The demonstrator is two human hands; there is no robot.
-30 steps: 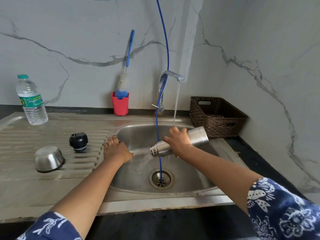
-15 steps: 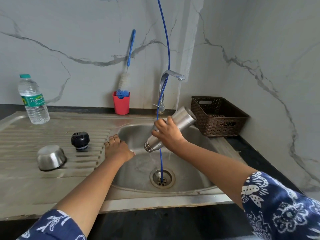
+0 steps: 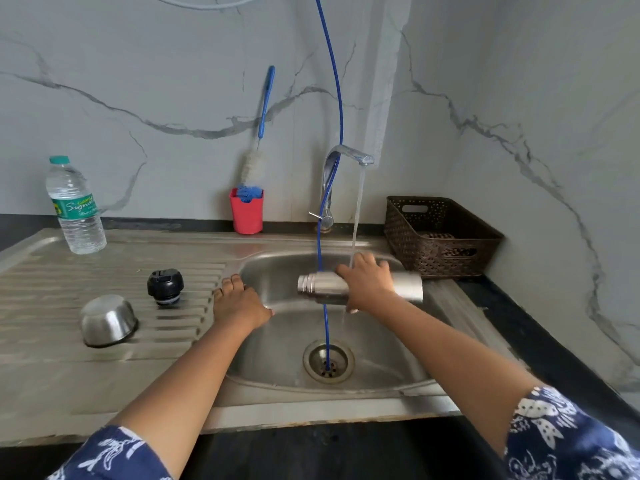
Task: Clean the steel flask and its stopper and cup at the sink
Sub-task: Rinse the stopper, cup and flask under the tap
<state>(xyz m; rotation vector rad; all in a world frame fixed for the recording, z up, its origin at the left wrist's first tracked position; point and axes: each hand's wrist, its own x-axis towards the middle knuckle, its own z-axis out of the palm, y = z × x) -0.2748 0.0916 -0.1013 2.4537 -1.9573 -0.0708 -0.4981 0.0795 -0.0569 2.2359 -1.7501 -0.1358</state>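
Grips the steel flask [image 3: 322, 287] with the right hand [image 3: 367, 284], fingers [image 3: 348, 273] wrapped round its middle, held level over the sink [image 3: 311, 407] basin, mouth to the left, under water running from the tap [image 3: 343, 154]. Rests the left hand [image 3: 239, 303] on the basin's left rim, fingers relaxed, holding nothing. On the draining board [image 3: 104, 271]: black stopper [image 3: 165, 286], and near it the steel cup [image 3: 108, 320], upside down.

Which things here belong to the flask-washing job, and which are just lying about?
Job: steel flask, gripped by the right hand; stopper; cup; running tap; sink.
Lying about: water bottle; brown basket.
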